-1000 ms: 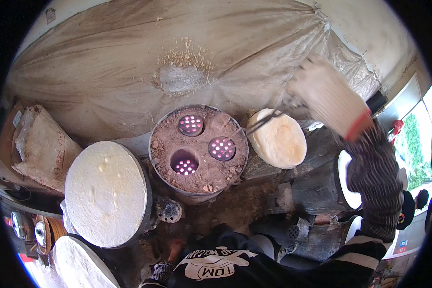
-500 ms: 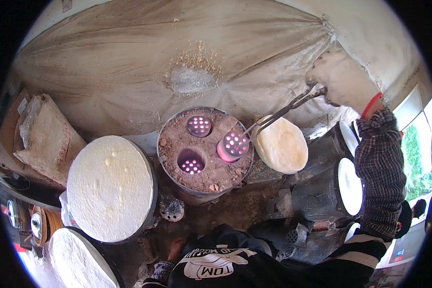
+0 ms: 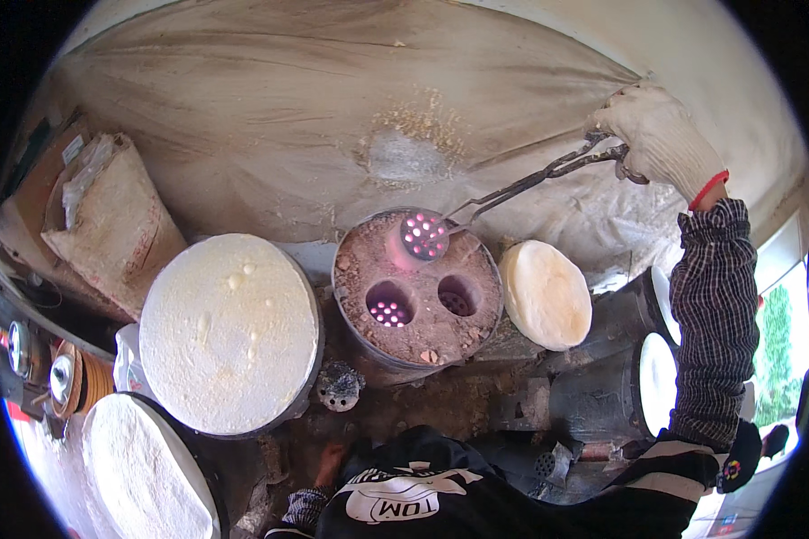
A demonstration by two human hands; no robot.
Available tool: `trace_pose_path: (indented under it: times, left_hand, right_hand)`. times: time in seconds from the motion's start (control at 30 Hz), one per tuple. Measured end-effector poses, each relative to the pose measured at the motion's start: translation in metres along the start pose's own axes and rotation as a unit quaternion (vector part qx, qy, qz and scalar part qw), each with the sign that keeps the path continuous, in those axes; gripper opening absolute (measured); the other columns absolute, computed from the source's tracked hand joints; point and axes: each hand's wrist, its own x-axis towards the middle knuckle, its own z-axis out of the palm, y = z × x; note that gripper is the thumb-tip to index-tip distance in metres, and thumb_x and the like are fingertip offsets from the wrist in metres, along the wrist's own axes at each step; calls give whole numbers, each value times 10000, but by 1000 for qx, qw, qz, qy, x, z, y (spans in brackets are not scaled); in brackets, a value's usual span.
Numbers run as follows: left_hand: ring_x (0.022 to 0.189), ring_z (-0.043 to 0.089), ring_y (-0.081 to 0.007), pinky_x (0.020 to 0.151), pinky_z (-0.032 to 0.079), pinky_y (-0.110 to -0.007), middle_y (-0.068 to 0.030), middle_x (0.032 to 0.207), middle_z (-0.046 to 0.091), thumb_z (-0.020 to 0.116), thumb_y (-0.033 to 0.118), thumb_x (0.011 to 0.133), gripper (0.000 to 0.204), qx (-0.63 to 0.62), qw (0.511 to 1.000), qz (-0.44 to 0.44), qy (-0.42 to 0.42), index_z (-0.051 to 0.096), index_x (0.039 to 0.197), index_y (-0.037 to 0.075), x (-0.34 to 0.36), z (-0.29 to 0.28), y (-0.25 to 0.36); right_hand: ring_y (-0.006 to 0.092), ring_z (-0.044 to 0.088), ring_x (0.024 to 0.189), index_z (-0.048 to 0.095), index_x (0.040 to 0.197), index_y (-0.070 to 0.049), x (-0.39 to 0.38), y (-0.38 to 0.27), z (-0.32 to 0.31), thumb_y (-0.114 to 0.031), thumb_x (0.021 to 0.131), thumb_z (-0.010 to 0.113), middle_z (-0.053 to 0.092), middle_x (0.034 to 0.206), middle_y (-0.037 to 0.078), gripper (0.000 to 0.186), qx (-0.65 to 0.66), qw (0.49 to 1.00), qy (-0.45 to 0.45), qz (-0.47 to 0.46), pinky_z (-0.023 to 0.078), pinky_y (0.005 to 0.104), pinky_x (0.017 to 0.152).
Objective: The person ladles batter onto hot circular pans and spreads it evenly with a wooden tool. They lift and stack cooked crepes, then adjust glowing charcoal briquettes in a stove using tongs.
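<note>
My right hand (image 3: pixel 652 135), in a cream knitted glove with a red cuff, is closed round the handles of long dark metal tongs (image 3: pixel 548 175). The tongs' tips meet a honeycomb coal briquette (image 3: pixel 424 235), its holes glowing pink. It stands raised at the far hole of a round coal stove (image 3: pixel 413 337) and hides that hole. A second glowing briquette (image 3: pixel 389 313) sits deep in the near left hole. Down in the right hole is a dark briquette (image 3: pixel 455 303). My left hand (image 3: pixel 331 463) is low beside my body, bare, its fingers hard to make out.
Left of the stove stands a drum with a large white top (image 3: pixel 229 332); another white round top (image 3: pixel 148 467) is nearer. A cream disc (image 3: pixel 546 295) leans right of the stove. A spent briquette (image 3: pixel 340 386) lies in front. Dark drums (image 3: pixel 593 395) line the right; a stained sheet (image 3: pixel 288 117) hangs behind.
My right hand has carried the glowing briquette in the tongs from the right hole to the far hole. The right hole now shows a dark briquette inside. The view has shifted slightly.
</note>
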Motion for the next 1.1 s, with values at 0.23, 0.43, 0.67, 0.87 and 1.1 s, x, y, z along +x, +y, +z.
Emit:
trace_pose_path:
  times: [0.23, 0.43, 0.67, 0.87, 1.1]
  left_hand:
    - [864, 588, -191, 810, 482, -345, -85, 947, 652, 528, 240, 930, 279, -54, 998, -14, 19, 650, 1065, 28, 19, -11, -101]
    - [1009, 605, -209, 904, 470, -355, -127, 1096, 669, 482, 312, 959, 374, -9, 997, -15, 78, 666, 1126, 32, 20, 2, -129]
    - [1000, 610, -211, 896, 476, -355, -122, 1085, 673, 513, 293, 940, 352, -16, 999, -21, 28, 665, 1128, 37, 23, 4, -121]
    - [991, 614, -212, 888, 481, -355, -118, 1076, 676, 539, 276, 924, 337, 11, 999, -33, -35, 665, 1130, 40, 36, -14, -90]
    - [982, 619, -213, 879, 487, -354, -114, 1065, 680, 570, 257, 905, 324, 69, 992, -43, -98, 665, 1132, 45, 62, -18, -46]
  right_hand:
    - [346, 650, 897, 720, 965, -160, 63, -19, -15, -140, 480, 785, 688, 874, 116, 489, 2, 999, -3, -51, 533, 466, 761]
    - [315, 668, 900, 722, 973, -181, 104, -43, -43, -147, 478, 832, 700, 877, 101, 508, -19, 992, -119, -20, 543, 452, 757]
    - [330, 654, 904, 712, 979, -161, 112, -40, -60, -119, 458, 796, 690, 875, 103, 529, -36, 990, -134, -38, 533, 437, 757]
    - [321, 642, 943, 683, 1091, -138, 48, -11, -77, -38, 474, 822, 677, 968, 119, 641, -55, 998, -18, -1, 539, 421, 772]
    - [267, 574, 1029, 663, 1136, -161, -99, 40, -20, -25, 503, 844, 651, 1018, 63, 673, 40, 991, -61, 108, 465, 391, 922]
